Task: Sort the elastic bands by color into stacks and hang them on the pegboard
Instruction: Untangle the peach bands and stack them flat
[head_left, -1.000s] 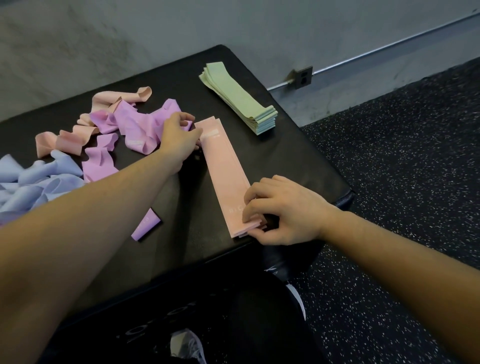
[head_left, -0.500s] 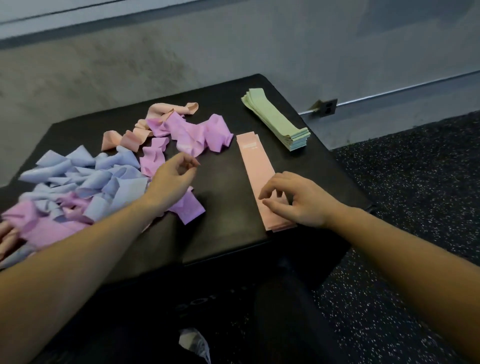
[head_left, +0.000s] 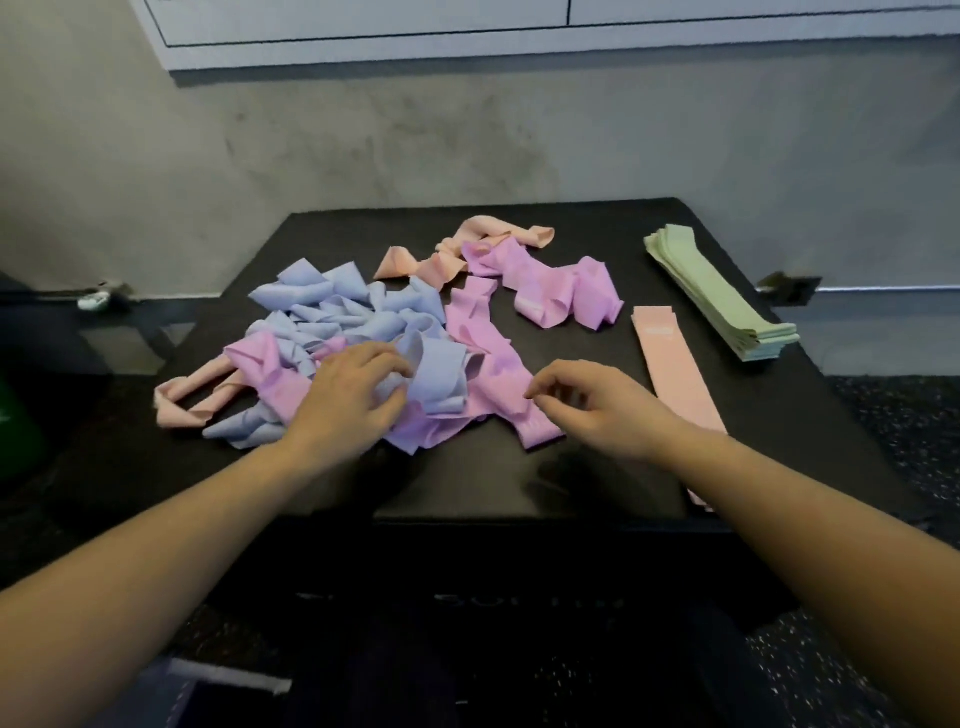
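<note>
Loose elastic bands lie jumbled on a black padded table (head_left: 597, 483). My left hand (head_left: 353, 400) rests with bent fingers on the blue pile (head_left: 332, 306), touching a blue band. Hovering just over a purple band (head_left: 498, 379), my right hand (head_left: 597, 410) has loosely curled fingers and holds nothing. More purple bands (head_left: 561, 291) lie behind it. Peach bands (head_left: 493, 234) sit at the back, and a peach loop (head_left: 182, 410) lies at the left. A flat peach stack (head_left: 675, 364) and a flat green stack (head_left: 722, 306) lie on the right.
A grey wall stands behind the table, with a white panel (head_left: 363, 31) along its top. A wall outlet (head_left: 789, 288) sits behind the green stack. A green object (head_left: 15, 426) is at the left edge. Speckled black floor surrounds the table.
The view has swung left and up. My right hand has left the peach stack and moved over the purple band. My left hand has gone left onto the blue pile.
</note>
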